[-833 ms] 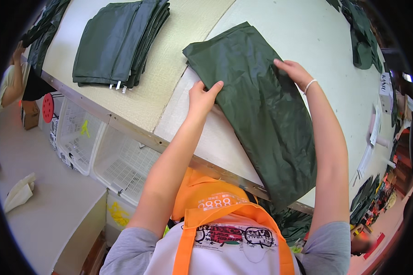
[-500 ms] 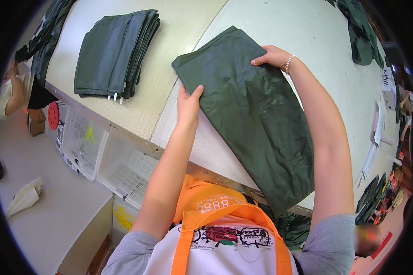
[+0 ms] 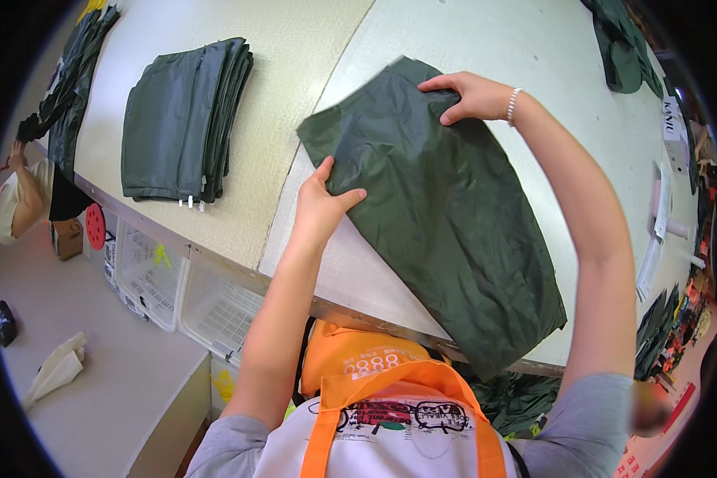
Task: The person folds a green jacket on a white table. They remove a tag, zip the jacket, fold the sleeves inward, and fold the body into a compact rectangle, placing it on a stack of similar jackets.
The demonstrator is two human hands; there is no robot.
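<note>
A dark green folded fabric piece (image 3: pixel 446 223) lies on the pale work table (image 3: pixel 311 88), one end hanging over the near edge. My left hand (image 3: pixel 323 203) pinches its left edge, thumb on top. At the far upper edge, my right hand (image 3: pixel 470 95), with a bead bracelet on the wrist, grips the cloth. A stack of folded dark green pieces (image 3: pixel 183 119) rests to the left on the table.
More dark green fabric lies at the far right (image 3: pixel 621 40) and far left (image 3: pixel 72 88) of the table. White wire baskets (image 3: pixel 183 295) sit under the table edge. Another person (image 3: pixel 20 199) crouches at the left by a red round object (image 3: pixel 95 225).
Both hands slid the green piece to the left and away along the table; its top edge is now lifted slightly.
</note>
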